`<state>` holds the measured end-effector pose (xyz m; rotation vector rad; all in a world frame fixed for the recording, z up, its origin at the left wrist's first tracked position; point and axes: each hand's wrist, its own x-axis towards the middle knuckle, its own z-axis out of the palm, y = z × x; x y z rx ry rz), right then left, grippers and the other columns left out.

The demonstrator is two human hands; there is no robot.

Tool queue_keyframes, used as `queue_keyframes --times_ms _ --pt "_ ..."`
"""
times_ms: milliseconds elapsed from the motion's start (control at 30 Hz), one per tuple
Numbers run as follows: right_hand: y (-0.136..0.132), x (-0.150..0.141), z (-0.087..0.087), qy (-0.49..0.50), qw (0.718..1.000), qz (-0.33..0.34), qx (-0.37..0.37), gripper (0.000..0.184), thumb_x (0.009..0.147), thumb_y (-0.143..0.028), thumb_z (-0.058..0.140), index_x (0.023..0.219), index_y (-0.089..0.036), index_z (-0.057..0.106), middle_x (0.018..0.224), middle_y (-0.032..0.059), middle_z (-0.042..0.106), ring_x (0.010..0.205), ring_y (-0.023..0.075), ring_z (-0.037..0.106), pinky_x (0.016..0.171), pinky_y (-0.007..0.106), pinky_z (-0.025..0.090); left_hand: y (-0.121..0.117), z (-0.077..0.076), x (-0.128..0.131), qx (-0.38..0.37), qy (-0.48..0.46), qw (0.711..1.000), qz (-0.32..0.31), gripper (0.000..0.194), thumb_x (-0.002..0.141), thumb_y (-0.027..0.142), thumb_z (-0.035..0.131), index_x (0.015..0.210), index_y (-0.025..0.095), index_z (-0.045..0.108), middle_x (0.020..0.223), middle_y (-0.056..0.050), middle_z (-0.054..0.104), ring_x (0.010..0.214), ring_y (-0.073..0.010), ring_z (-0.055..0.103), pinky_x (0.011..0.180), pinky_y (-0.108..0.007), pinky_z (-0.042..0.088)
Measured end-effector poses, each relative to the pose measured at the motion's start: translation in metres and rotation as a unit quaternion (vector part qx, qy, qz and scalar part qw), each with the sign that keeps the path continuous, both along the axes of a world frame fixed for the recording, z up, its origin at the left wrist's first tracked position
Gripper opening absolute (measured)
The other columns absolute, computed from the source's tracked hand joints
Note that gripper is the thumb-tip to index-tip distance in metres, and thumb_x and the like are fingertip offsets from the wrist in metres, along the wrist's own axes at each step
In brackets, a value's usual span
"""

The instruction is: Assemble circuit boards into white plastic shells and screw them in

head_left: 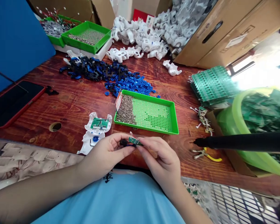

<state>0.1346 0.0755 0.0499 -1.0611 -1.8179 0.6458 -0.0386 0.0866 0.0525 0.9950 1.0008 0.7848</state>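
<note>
Your left hand (105,152) grips a dark part (124,143); your right hand (163,158) pinches a small green circuit board (134,141) just beside it, near the green tray (175,121). The shirt's black print (108,177) and the white label (150,21) stay illegible.

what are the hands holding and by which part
The right hand pinches a small green circuit board by its right end; the left hand holds a dark piece, its exact grip point partly hidden.
</note>
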Motion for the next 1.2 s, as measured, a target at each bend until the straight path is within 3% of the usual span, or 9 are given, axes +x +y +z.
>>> queue_keyframes --times_ms 200,400,600,900,1200 --pt "-0.001 0.007 -0.003 -0.053 0.997 0.039 0.028 0.037 0.083 -0.007 0.063 0.115 -0.026 0.064 0.098 0.0021 0.070 0.090 0.0128 0.066 0.081 0.026 0.056 0.001 0.002 -0.005 0.013 0.045 0.994 -0.101 0.022 0.088 0.025 0.056 0.107 0.022 0.066 0.108 -0.003 0.071 0.101 -0.0211 0.065 0.093 -0.037 0.050" --pt "0.002 0.014 -0.007 -0.066 0.995 0.075 0.005 0.032 0.084 -0.007 0.062 0.112 -0.022 0.064 0.096 0.0035 0.066 0.090 0.0117 0.064 0.081 0.024 0.055 0.002 -0.001 -0.009 -0.107 0.014 0.990 -0.094 0.015 0.084 0.022 0.061 0.098 0.018 0.061 0.083 0.000 0.072 0.082 -0.0149 0.068 0.075 -0.027 0.054" --pt "-0.001 0.011 -0.006 -0.046 0.998 0.031 -0.023 0.032 0.085 -0.011 0.062 0.113 -0.028 0.064 0.093 0.0014 0.063 0.085 0.0115 0.063 0.074 0.023 0.055 -0.001 0.000 -0.010 0.014 0.093 0.992 -0.084 0.014 0.086 0.027 0.059 0.096 0.020 0.065 0.091 -0.001 0.071 0.086 -0.0164 0.066 0.076 -0.026 0.052" --pt "-0.001 0.009 -0.004 -0.013 0.999 0.031 -0.040 0.036 0.084 -0.008 0.063 0.111 -0.031 0.066 0.093 -0.0001 0.063 0.085 0.0101 0.062 0.075 0.020 0.055 -0.005 0.005 -0.015 0.143 0.212 0.960 -0.113 0.018 0.090 0.033 0.051 0.091 0.023 0.066 0.089 0.000 0.073 0.081 -0.0187 0.068 0.070 -0.025 0.054" --pt "-0.001 0.008 -0.008 0.019 0.997 0.045 -0.063 0.038 0.083 -0.008 0.063 0.113 -0.031 0.065 0.093 -0.0006 0.062 0.085 0.0093 0.061 0.076 0.020 0.054 -0.007 0.006 -0.013 0.178 0.240 0.949 -0.097 0.019 0.089 0.028 0.049 0.092 0.024 0.067 0.086 -0.001 0.073 0.075 -0.0179 0.068 0.066 -0.024 0.054"
